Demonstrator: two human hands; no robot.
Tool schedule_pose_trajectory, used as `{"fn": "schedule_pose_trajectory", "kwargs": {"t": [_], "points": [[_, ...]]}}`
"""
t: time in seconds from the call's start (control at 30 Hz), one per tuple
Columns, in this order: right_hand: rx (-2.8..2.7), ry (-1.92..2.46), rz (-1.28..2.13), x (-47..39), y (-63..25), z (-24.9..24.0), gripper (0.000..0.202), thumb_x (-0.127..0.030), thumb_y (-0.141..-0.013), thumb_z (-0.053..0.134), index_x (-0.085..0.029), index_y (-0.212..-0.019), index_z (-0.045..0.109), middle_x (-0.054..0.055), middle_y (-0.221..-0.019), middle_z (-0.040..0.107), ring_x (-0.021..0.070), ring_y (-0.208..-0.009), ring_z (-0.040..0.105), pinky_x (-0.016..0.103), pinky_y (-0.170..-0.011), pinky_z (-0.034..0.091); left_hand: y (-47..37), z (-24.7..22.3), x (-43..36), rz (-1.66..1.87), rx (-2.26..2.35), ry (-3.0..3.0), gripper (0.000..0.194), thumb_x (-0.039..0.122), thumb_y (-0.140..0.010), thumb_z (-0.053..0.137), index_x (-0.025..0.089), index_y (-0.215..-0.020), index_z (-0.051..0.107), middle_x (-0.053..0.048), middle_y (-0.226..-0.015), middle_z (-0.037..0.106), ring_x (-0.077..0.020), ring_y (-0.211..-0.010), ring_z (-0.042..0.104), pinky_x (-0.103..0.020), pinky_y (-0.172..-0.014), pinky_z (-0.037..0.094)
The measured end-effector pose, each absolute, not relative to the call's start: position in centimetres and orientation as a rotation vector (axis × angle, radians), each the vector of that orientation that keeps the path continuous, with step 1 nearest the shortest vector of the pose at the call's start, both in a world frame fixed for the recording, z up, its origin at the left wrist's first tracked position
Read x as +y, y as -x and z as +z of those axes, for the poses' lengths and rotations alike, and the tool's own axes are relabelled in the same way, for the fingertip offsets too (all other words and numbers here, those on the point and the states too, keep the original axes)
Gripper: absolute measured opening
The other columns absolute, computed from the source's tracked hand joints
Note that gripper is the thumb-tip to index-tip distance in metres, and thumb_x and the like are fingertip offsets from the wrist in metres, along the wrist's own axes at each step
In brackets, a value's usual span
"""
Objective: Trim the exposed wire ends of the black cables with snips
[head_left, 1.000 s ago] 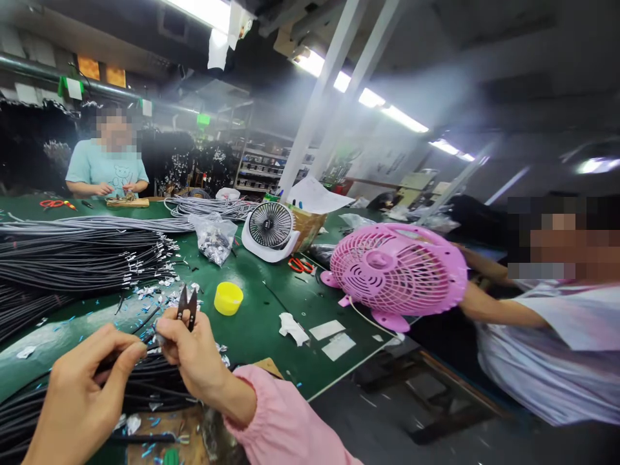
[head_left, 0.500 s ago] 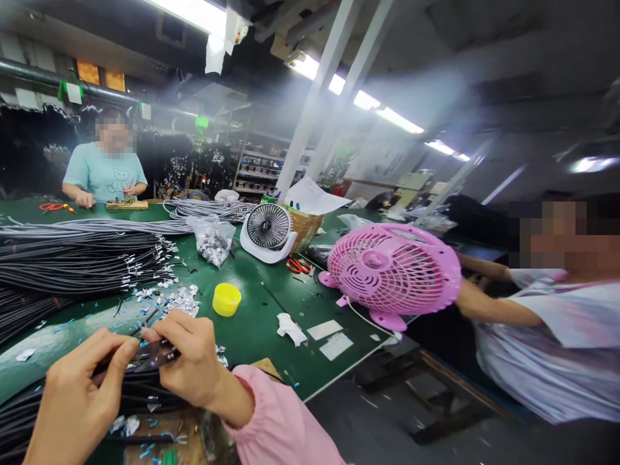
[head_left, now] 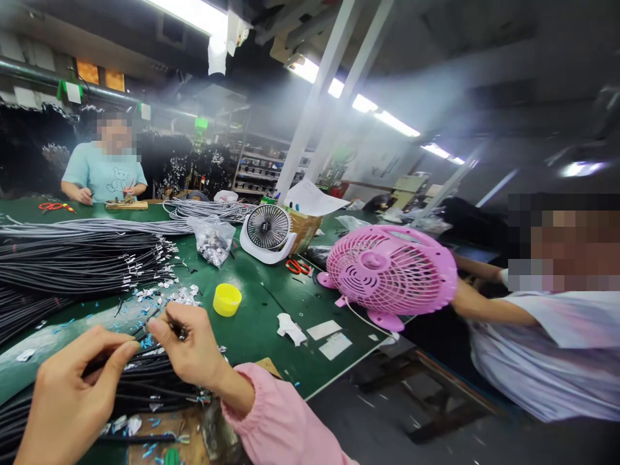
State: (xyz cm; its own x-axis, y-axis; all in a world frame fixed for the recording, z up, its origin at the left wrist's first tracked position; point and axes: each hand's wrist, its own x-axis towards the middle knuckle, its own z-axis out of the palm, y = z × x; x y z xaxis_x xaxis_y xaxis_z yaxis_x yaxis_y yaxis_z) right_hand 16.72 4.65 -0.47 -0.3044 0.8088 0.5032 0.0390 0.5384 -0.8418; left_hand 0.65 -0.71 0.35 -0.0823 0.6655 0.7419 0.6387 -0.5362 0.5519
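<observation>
My left hand [head_left: 80, 387] is closed at the lower left, thumb and forefinger pinching the end of a thin dark cable [head_left: 140, 333]. Close beside it, my right hand [head_left: 194, 349] has its fingers curled around a small dark object [head_left: 182, 331], mostly hidden by the fingers, so its kind does not show. The right thumb reaches toward the cable end. Under both hands lies a bundle of black cables [head_left: 145, 387]. A stripped cable end [head_left: 181, 438] with thin wires rests over a wooden board [head_left: 194, 426] among blue and foil scraps.
Black cables with foil ends [head_left: 87, 261] lie left; grey cables [head_left: 121, 226] lie behind. A yellow cup [head_left: 227, 299], bag of small parts [head_left: 213, 240], white fan [head_left: 268, 234], red scissors [head_left: 298, 266] and pink fan [head_left: 390, 278] stand around. Co-workers sit opposite [head_left: 104, 171] and right [head_left: 542, 349].
My right hand has turned and drawn slightly back from my left. The dark object that spanned both hands is now tucked in the right fingers. The opposite co-worker's hand has lifted slightly.
</observation>
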Motion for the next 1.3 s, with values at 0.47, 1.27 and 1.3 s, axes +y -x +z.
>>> {"fn": "schedule_pose_trajectory", "kwargs": {"t": [0.47,1.27,1.3], "points": [[-1.749,0.564,0.764,4.8,-16.5,-0.3,0.03,-0.04,-0.093,0.066,-0.019,-0.072,0.072,0.002,-0.069,0.064,0.0153,-0.064,0.056,0.028,-0.062,0.046,-0.4,0.8,-0.7,1.659,1.504,-2.016,0.064,0.078,-0.085,0.056,0.027,-0.05,0.069,0.003,-0.047,0.064,-0.0126,-0.039,0.062,-0.016,-0.04,0.048],[-1.698,0.706,0.898,4.9,-17.0,-3.5,0.021,-0.039,-0.092,0.068,-0.026,-0.1,0.082,0.003,-0.077,0.07,0.0192,-0.069,0.062,0.028,-0.062,0.052,1.6,-3.6,-0.8,1.811,1.555,-1.689,0.027,0.057,-0.083,0.073,0.035,-0.096,0.081,0.002,-0.091,0.081,-0.0204,-0.074,0.077,-0.023,-0.067,0.065],[-1.706,0.699,0.901,4.9,-17.0,-3.8,0.02,-0.039,-0.092,0.068,-0.027,-0.098,0.083,0.002,-0.074,0.069,0.0191,-0.067,0.061,0.029,-0.061,0.052,1.6,-3.6,-0.8,1.811,1.555,-1.69,0.027,0.056,-0.083,0.073,0.035,-0.096,0.082,0.002,-0.09,0.081,-0.0206,-0.074,0.078,-0.023,-0.067,0.065]]}}
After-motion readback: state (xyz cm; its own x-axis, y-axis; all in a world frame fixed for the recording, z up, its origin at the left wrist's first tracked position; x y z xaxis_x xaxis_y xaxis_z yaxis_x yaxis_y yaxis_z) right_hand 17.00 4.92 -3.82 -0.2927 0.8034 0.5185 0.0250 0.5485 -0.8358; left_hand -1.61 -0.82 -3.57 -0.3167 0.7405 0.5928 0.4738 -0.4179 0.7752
